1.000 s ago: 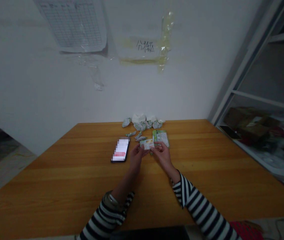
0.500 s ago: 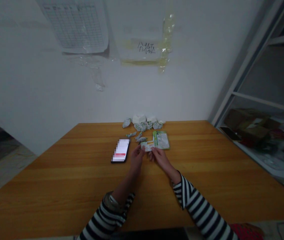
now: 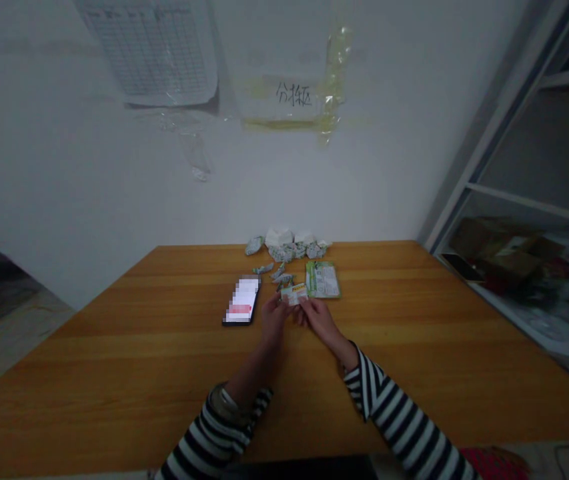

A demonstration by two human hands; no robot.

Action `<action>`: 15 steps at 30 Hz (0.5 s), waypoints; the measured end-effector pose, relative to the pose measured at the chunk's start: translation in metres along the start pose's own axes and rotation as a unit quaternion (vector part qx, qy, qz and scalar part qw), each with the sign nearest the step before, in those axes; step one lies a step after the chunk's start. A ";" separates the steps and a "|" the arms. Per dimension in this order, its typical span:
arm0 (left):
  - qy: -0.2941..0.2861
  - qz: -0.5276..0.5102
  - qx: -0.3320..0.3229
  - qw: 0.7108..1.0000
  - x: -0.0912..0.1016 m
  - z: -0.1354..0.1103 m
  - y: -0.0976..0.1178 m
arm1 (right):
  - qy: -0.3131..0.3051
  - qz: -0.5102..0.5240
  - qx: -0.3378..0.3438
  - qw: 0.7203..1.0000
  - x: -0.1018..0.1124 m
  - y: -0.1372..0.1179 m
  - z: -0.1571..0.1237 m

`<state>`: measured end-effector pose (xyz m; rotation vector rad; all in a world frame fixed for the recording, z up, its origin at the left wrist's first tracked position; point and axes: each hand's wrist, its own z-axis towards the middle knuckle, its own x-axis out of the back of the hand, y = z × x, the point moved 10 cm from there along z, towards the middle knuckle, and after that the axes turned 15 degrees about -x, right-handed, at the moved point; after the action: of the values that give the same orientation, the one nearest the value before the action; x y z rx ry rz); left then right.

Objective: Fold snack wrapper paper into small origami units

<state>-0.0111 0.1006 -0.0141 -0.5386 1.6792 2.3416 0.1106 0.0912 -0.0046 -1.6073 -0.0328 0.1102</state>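
Observation:
My left hand (image 3: 273,319) and my right hand (image 3: 317,319) meet over the wooden table (image 3: 114,373), both pinching a small white and green packet (image 3: 295,294) between their fingertips. Just behind it lies a flat green packet (image 3: 322,279). A phone (image 3: 241,301) with a lit screen lies face up to the left of my left hand. Several small crumpled wrappers (image 3: 290,251) are heaped near the wall, with a few more (image 3: 273,271) scattered closer.
A white wall stands behind the table, with a taped paper chart (image 3: 151,50) and a taped label (image 3: 291,97). A grey metal shelf rack (image 3: 524,200) with boxes stands at the right. A dark object sits at the table's near edge.
My hands have come closer together on the small packet, and it now looks narrower than a second ago. The phone and the other packets have not moved.

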 end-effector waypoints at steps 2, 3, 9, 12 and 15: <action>-0.002 0.000 0.006 1.000 0.002 0.002 -0.001 | -0.021 0.002 0.003 1.000 -0.002 -0.002 0.001; -0.005 -0.001 0.009 1.000 0.001 0.003 -0.001 | -0.024 0.003 0.006 1.000 -0.001 -0.003 0.001; 0.000 0.002 0.008 1.000 0.001 0.003 -0.003 | -0.001 0.021 0.009 1.000 0.004 -0.001 0.003; 0.013 0.008 0.004 1.000 0.003 0.001 -0.005 | 0.022 0.021 0.001 1.000 0.005 0.002 0.002; 0.026 0.013 0.001 1.000 0.005 -0.001 -0.007 | 0.042 0.014 0.000 0.999 0.006 0.001 -0.002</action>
<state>-0.0128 0.1016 -0.0225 -0.5850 1.7200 2.3639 0.1162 0.0900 -0.0057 -1.6108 0.0555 0.0636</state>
